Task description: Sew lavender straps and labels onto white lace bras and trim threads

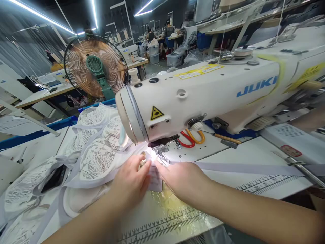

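- Lying at eight o'clock: grey-edged white lace bra cups (pixel 98 162).
- Left hand (pixel 133 176), fingers curled, at flat pale lilac cloth (pixel 155 181), six o'clock; cannot tell whether pinched.
- Right hand (pixel 185 179) just beside cloth, fingers bent; closure hidden.
- White metal sewing machine (pixel 203 96), two o'clock.
- Flat grey fabric tape (pixel 228 167), four o'clock.

- Worktop (pixel 137 210): white, ruler marks (pixel 165 225) printed near front edge
- Yellowish clear film (pixel 175 203) on front part
- Left: heaped white lace bras (pixel 98 162), overlapping
- Sewing machine (pixel 182 101) standing across it
- Behind needle area: red loop (pixel 188 145), orange loop (pixel 201 137), side by side
- Wood-handled tool (pixel 228 138) near them
- Pale strip (pixel 243 167) crossing right side, contact unclear
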`<state>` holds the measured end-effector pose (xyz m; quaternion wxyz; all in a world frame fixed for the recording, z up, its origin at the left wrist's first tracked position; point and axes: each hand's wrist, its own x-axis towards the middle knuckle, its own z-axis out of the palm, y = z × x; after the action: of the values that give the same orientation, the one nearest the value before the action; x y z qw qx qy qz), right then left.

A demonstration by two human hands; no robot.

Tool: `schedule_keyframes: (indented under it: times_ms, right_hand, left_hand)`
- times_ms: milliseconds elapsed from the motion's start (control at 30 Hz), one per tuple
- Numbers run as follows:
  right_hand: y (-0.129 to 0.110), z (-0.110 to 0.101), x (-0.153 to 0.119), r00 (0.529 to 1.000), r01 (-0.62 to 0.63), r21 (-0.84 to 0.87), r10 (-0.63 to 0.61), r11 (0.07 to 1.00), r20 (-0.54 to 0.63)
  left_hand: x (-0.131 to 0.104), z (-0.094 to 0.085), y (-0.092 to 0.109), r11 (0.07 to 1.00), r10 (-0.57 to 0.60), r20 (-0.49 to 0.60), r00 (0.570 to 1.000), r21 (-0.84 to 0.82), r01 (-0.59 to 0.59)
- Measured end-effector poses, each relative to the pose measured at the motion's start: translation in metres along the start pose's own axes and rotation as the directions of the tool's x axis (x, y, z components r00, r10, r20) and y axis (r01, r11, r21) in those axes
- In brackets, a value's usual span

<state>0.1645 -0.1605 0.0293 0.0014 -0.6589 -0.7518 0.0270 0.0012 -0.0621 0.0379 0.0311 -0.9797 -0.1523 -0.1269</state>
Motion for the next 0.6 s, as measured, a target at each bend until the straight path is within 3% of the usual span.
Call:
schedule_keyframes:
  times_ms: [100, 267, 400, 600]
  right_hand:
    - [-0.004, -0.003, 0.012, 0.991, -0.089, -0.048, 0.093, 0.995, 0.098]
    - [-0.006, -0.002, 0.021, 0.973, -0.172, -0.026, 0.174, 0.985, 0.150]
    - [-0.007, -0.003, 0.020, 0.973, -0.181, -0.020, 0.182, 0.983, 0.141]
    - [-0.006, -0.005, 0.022, 0.950, -0.187, -0.012, 0.184, 0.982, 0.252]
  left_hand:
    - [-0.024, -0.006, 0.019, 0.994, -0.101, 0.096, 0.990, -0.020, 0.103]
    - [-0.047, 0.007, 0.034, 0.998, -0.058, 0.107, 0.993, 0.011, 0.057]
    - [-0.041, 0.015, 0.013, 1.000, 0.029, 0.119, 0.992, -0.010, -0.028]
    - [-0.017, 0.015, -0.021, 0.970, 0.242, -0.011, 0.970, 0.010, -0.242]
